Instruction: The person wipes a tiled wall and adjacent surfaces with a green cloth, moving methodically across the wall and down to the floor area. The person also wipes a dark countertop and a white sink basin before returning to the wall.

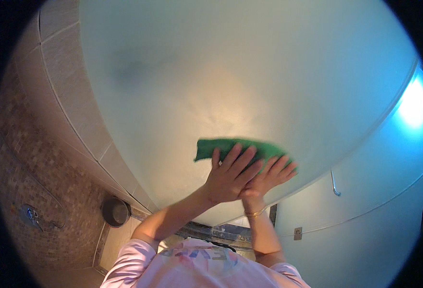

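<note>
A frosted glass shower panel [305, 82] fills the middle and top of the head view. Against it lies a folded green cloth [229, 144], roughly below the picture's centre. My left hand [233, 176] presses the cloth's left and middle part with spread fingers. Just right of it, my right hand [271, 176] has its fingers on the cloth's right end, and a thin gold-coloured bracelet circles that wrist. The two hands touch or overlap near the thumbs. Part of the cloth is hidden under the fingers.
Tiled wall [63, 64] borders the panel on the left. A chrome shower mixer [33, 216] is on the mosaic wall, and a dark bucket [116, 212] stands in the lower-left corner. At right, another frosted panel carries a metal handle [334, 183] and a hinge or clip [298, 233].
</note>
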Available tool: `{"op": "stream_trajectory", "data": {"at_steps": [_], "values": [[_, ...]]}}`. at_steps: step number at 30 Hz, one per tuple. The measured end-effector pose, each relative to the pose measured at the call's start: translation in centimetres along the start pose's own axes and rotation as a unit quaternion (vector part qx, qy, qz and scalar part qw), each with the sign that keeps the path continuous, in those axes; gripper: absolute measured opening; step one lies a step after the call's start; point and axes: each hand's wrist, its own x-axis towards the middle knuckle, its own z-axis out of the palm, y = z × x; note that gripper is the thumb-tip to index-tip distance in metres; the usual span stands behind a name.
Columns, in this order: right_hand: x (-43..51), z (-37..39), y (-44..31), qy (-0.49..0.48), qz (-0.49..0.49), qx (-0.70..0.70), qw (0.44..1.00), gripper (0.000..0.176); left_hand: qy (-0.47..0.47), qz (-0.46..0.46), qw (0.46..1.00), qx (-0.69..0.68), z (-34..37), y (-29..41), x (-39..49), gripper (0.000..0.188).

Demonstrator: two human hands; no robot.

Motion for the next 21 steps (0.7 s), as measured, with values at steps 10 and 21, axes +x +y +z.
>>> {"op": "stream_trajectory", "data": {"at_steps": [10,21], "values": [[-2.4,2.1,-4.4,-0.036,-0.031,0.088,0.995,0.055,-0.036,-0.005,0.999,-0.026,-2.9,-5.0,-2.8,0.058],[-11.0,4.7,-9.5,-0.178,-0.021,0.057,0.982,0.046,-0.071,-0.069,0.995,-0.003,-4.6,-7.6,-11.9,0.058]]}}
